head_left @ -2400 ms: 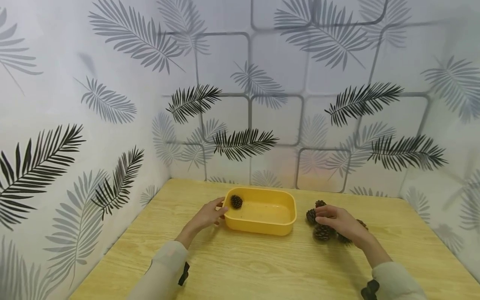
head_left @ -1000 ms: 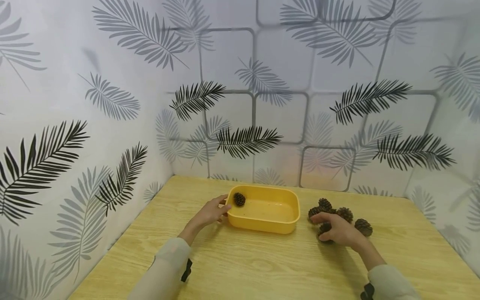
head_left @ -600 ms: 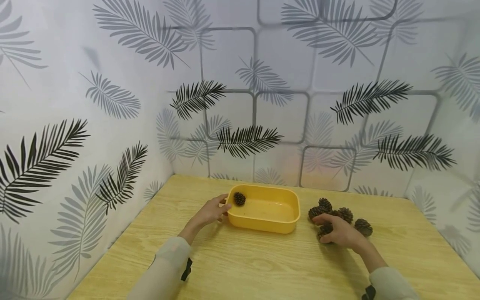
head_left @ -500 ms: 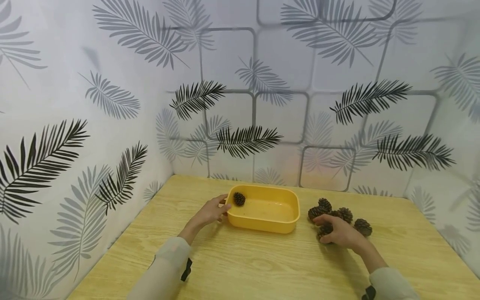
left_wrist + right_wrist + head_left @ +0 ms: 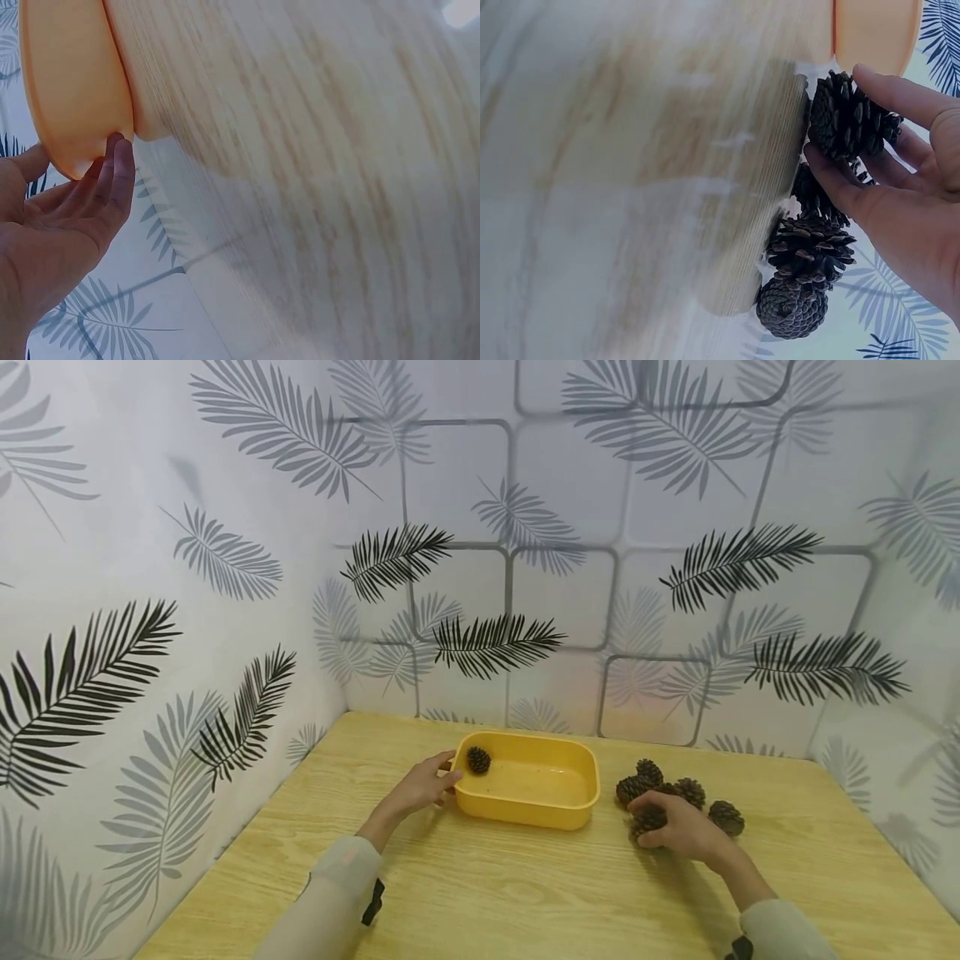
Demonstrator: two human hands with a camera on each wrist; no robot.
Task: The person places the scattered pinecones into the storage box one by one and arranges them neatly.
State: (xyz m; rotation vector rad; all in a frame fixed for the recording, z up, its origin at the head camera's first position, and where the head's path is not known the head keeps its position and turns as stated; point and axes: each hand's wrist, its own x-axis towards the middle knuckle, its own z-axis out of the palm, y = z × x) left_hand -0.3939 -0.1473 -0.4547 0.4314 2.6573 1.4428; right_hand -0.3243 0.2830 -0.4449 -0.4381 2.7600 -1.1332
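On the left, my left hand (image 5: 422, 783) holds the end of a yellow plastic basin (image 5: 517, 812). In the left wrist view its thumb and fingers (image 5: 120, 176) lie on the basin's outer wall. One pine cone (image 5: 478, 760) sits inside the basin, by its left end. To the right, my right hand (image 5: 686, 828) grips the nearest pine cone (image 5: 847, 116) of a group, thumb on one side and fingers on the other. That cone is close over the table, its far side partly covered by my fingers.
Several more pine cones lie just behind and beside my right hand, among them a left one (image 5: 633, 787), a back one (image 5: 649, 770) and a right one (image 5: 726, 817). The wood-grain table (image 5: 510, 893) meets a leaf-patterned wall (image 5: 555, 593) at the back.
My right hand has come from over the back cones to the nearest one, and its fingers have closed round it. My left hand stays at the basin's end.
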